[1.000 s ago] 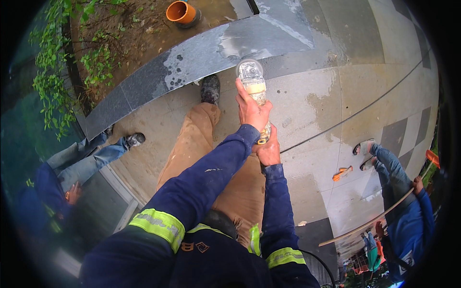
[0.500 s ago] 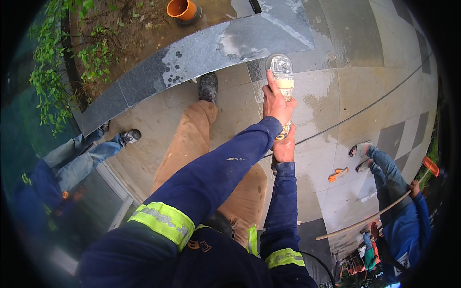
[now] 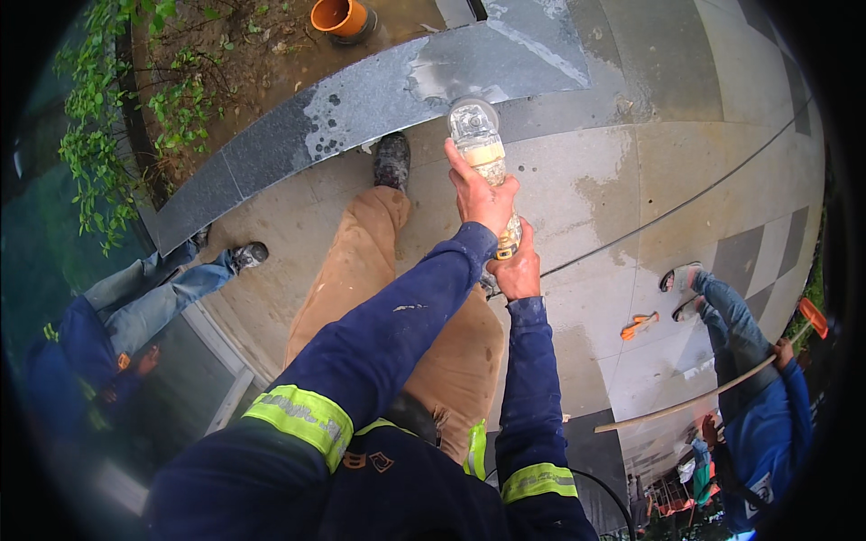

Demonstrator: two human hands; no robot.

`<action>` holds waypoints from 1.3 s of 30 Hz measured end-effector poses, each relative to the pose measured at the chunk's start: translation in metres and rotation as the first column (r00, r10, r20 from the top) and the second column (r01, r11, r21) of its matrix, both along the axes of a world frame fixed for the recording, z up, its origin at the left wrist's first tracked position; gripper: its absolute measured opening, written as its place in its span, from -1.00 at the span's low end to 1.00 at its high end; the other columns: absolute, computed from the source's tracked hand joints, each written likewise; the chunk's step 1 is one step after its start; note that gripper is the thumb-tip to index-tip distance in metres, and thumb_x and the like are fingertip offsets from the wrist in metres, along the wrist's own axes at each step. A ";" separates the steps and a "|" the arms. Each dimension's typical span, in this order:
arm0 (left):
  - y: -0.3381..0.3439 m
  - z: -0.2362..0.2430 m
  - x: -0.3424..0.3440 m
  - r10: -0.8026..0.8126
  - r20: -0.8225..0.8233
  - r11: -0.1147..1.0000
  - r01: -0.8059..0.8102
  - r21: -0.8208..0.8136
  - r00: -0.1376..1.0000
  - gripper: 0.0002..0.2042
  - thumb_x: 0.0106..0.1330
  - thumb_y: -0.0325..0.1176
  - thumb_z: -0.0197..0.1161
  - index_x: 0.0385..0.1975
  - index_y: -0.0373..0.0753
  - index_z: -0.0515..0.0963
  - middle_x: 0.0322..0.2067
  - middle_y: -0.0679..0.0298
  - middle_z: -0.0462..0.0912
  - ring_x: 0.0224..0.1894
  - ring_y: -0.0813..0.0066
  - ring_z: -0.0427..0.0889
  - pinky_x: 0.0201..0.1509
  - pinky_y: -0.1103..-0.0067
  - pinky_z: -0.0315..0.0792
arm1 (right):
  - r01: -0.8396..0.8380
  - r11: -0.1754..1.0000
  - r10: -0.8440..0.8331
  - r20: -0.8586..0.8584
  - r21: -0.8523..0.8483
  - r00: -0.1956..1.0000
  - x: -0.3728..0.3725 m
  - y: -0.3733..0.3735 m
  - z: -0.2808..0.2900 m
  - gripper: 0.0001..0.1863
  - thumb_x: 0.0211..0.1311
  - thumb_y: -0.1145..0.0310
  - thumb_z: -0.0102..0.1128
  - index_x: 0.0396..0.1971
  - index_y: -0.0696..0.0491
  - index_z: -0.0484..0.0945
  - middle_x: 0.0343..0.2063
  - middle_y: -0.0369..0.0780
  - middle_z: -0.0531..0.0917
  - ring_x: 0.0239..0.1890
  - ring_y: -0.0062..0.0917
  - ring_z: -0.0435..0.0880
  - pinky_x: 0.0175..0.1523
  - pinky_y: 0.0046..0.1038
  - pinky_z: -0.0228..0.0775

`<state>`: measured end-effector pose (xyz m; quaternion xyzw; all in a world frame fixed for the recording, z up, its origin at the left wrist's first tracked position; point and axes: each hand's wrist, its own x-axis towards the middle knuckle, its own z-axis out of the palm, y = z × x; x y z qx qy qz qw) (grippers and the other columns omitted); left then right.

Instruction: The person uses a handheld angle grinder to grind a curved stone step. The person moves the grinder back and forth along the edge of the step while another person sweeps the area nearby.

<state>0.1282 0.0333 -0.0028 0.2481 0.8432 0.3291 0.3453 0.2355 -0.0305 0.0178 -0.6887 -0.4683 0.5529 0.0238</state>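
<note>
I hold a clear plastic bottle (image 3: pixel 475 135) with a pale yellow label band out in front of me, its base pointing away. My left hand (image 3: pixel 483 194) is wrapped around its body. My right hand (image 3: pixel 520 269) grips the lower end at the yellow cap, just beneath the left hand. Both arms wear dark blue sleeves with reflective yellow bands. Below the bottle are my tan trousers (image 3: pixel 379 270) and a dark boot (image 3: pixel 393 160) on wet stone paving.
A grey stone kerb (image 3: pixel 361 99) borders a soil bed with green plants (image 3: pixel 99 117) and an orange pipe end (image 3: pixel 338 16). One person in jeans (image 3: pixel 135 298) sits at left. Another in blue (image 3: pixel 753 388) holds a long stick at right. A black cable (image 3: pixel 677 207) crosses the paving.
The bottle and both hands swung to the right in the view, then back to the left and slightly up. Both grips stay the same.
</note>
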 end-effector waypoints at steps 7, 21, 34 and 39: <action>0.014 0.002 0.020 -0.033 0.068 0.996 0.039 -0.082 0.997 0.10 -0.02 -0.39 0.37 0.43 -0.13 -0.36 0.02 -0.18 0.25 0.00 -0.22 0.47 0.08 0.19 0.43 | 0.047 0.998 -0.048 0.015 0.041 0.999 0.015 0.004 -0.001 -0.05 -0.27 0.53 0.40 0.28 0.09 0.17 -0.28 0.07 0.69 -0.20 -0.11 0.71 -0.07 -0.26 0.53; 0.037 0.015 0.044 -0.222 0.226 0.960 0.253 -0.119 0.948 0.11 0.01 -0.37 0.36 0.43 -0.02 -0.40 0.05 -0.23 0.25 0.02 -0.24 0.48 0.12 0.18 0.43 | 0.235 0.971 -0.237 0.034 0.055 0.971 0.024 0.015 0.015 -0.08 -0.24 0.56 0.38 0.26 0.12 0.16 -0.20 -0.02 0.65 -0.15 -0.29 0.66 -0.02 -0.34 0.49; 0.010 0.008 0.001 -0.119 0.059 0.980 0.127 -0.155 0.991 0.09 0.01 -0.35 0.37 0.44 -0.10 -0.36 0.07 -0.20 0.26 0.07 -0.21 0.44 0.13 0.17 0.40 | 0.141 0.986 -0.148 -0.075 -0.090 0.986 -0.003 -0.005 -0.005 -0.04 -0.31 0.58 0.43 0.26 0.10 0.18 -0.23 0.04 0.67 -0.17 -0.19 0.69 -0.04 -0.29 0.50; 0.025 0.009 0.007 -0.150 0.088 0.970 0.164 -0.182 0.985 0.09 0.00 -0.34 0.37 0.44 -0.11 -0.35 0.03 -0.20 0.27 0.03 -0.22 0.45 0.11 0.17 0.40 | 0.204 0.973 -0.216 -0.109 -0.106 0.970 0.000 0.006 -0.008 -0.05 -0.30 0.58 0.41 0.25 0.12 0.18 -0.20 0.03 0.65 -0.15 -0.24 0.67 -0.02 -0.31 0.49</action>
